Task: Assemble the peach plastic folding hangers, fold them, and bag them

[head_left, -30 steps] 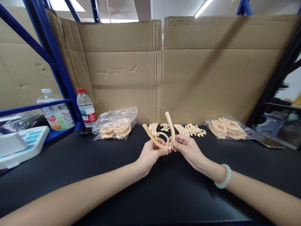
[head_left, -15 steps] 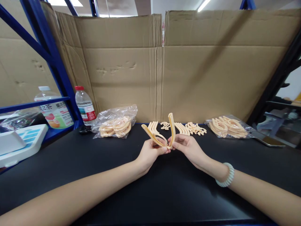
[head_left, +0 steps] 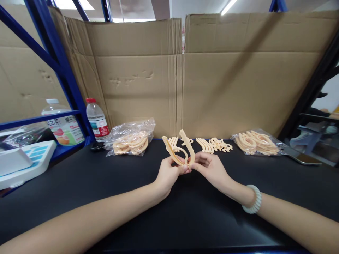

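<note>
Fingers of the left hand are pinching the lower end of a peach-coloured plastic piece, and the right hand pinches it from the other side, thumb and forefinger closed on the same low joint. The two curved arms of the piece rise in a narrow V above the knuckles, with a small loop showing between them. Both grips sit right at the bottom where the arms meet, which looks like the spot that gives most control over how they swing.

Only the head view is on offer. The piece is held up off the black desk, near its middle and just in front of the person. Behind it, along the far edge, loose parts of the same colour lie sorted in small rows, within easy reach of either hand. A clear bag of parts lies to the left, another bag to the right. A water bottle stands by the blue rack post. Cardboard sheets wall off the back. A pale bracelet circles the right wrist.
</note>
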`<state>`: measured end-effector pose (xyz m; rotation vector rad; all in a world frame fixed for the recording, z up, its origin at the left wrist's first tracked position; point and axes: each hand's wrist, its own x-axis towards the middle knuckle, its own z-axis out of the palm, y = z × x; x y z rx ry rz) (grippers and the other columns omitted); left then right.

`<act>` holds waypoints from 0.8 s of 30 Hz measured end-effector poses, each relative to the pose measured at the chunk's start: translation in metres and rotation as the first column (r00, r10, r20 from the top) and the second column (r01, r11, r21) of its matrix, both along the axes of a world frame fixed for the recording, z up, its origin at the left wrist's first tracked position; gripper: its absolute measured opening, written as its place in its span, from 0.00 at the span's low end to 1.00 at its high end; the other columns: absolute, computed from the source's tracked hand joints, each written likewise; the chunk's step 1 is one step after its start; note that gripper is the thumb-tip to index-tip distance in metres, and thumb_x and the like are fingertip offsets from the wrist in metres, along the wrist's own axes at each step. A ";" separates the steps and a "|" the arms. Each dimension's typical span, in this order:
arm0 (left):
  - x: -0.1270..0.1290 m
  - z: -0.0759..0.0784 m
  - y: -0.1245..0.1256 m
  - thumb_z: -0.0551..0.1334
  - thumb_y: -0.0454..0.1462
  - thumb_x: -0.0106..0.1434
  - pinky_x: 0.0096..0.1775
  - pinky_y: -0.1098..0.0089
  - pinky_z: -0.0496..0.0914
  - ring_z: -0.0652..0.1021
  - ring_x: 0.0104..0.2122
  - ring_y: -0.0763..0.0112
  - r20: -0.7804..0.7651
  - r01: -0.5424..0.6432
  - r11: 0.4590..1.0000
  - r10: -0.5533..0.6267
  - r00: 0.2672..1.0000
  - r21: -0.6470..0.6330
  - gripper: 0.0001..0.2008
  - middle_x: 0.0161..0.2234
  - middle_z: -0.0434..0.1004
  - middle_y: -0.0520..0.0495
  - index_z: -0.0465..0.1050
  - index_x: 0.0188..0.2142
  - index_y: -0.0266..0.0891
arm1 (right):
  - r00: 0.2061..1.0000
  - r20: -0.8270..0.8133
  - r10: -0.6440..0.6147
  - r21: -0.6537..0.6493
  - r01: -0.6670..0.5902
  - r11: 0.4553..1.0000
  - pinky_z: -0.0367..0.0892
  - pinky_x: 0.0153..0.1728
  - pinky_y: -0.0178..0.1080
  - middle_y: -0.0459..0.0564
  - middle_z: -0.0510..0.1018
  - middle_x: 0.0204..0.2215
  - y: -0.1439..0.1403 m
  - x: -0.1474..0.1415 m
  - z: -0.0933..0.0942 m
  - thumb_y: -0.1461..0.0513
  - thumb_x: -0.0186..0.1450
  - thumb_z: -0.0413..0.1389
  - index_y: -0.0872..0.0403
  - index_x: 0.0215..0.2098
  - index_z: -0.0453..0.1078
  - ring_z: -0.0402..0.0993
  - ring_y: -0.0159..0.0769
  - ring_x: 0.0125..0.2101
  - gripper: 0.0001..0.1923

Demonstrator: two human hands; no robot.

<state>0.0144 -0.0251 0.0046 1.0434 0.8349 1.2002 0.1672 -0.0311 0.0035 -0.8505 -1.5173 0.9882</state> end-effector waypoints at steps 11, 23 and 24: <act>-0.016 0.018 0.016 0.67 0.26 0.54 0.31 0.77 0.76 0.79 0.25 0.73 0.018 0.098 0.993 -0.097 0.995 -0.067 0.04 0.25 0.76 0.48 0.73 0.29 0.31 | 0.993 -0.061 0.104 -0.115 -0.111 0.987 0.68 0.28 0.35 0.43 0.74 0.23 0.019 0.030 0.011 0.59 0.50 0.68 0.55 0.31 0.72 0.70 0.29 0.24 0.14; -0.062 0.041 0.070 0.68 0.27 0.53 0.31 0.80 0.74 0.79 0.25 0.76 -0.161 0.171 0.982 -0.183 0.970 -0.081 0.04 0.26 0.78 0.45 0.75 0.25 0.33 | 0.792 0.610 -0.002 0.147 -0.110 0.983 0.62 0.28 0.36 0.48 0.77 0.29 0.043 0.103 0.037 0.55 0.54 0.64 0.55 0.29 0.74 0.71 0.35 0.29 0.12; -0.067 0.043 0.072 0.69 0.27 0.51 0.33 0.79 0.74 0.79 0.27 0.73 -0.204 0.211 0.975 -0.222 0.953 -0.071 0.04 0.27 0.79 0.44 0.76 0.26 0.32 | 0.760 0.650 0.009 0.139 -0.130 0.982 0.62 0.27 0.36 0.48 0.77 0.28 0.044 0.106 0.036 0.55 0.54 0.64 0.55 0.28 0.75 0.70 0.34 0.28 0.11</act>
